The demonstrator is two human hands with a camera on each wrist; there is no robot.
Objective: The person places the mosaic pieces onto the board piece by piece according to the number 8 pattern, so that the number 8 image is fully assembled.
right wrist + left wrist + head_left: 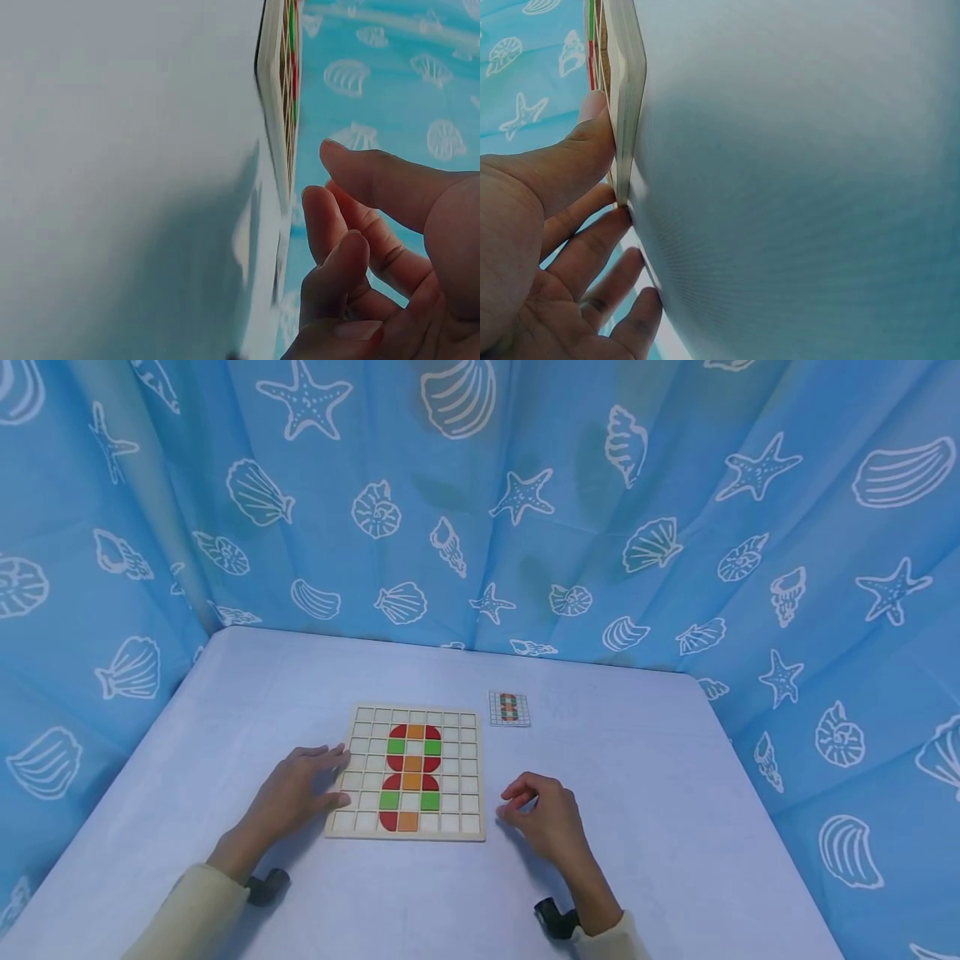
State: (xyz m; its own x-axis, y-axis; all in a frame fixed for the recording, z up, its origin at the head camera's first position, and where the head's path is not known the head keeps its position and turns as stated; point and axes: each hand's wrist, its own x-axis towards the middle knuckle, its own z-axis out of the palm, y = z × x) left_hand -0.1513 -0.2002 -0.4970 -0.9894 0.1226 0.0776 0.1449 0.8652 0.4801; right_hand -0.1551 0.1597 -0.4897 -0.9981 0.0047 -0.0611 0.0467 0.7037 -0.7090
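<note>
A square wooden grid board [462, 781] lies flat on the table. In its cells, red rounded tiles [388, 821], orange square tiles [408, 821] and green square tiles [429, 800] form a figure-eight shape; its lowest row shows one red and one orange tile. My left hand [296, 789] rests at the board's left side, thumb on the rim and fingers spread along the edge. Just off the lower right side hovers my right hand [551, 818], fingers loosely bent. In the right wrist view a gap shows between thumb and fingertips, with nothing held.
Beyond the board's upper right corner lies a small card [510, 709] printed with a similar grid pattern. A white cloth covers the table [637, 752]. Blue curtains [555, 552] with shell and starfish prints hang behind and at both sides.
</note>
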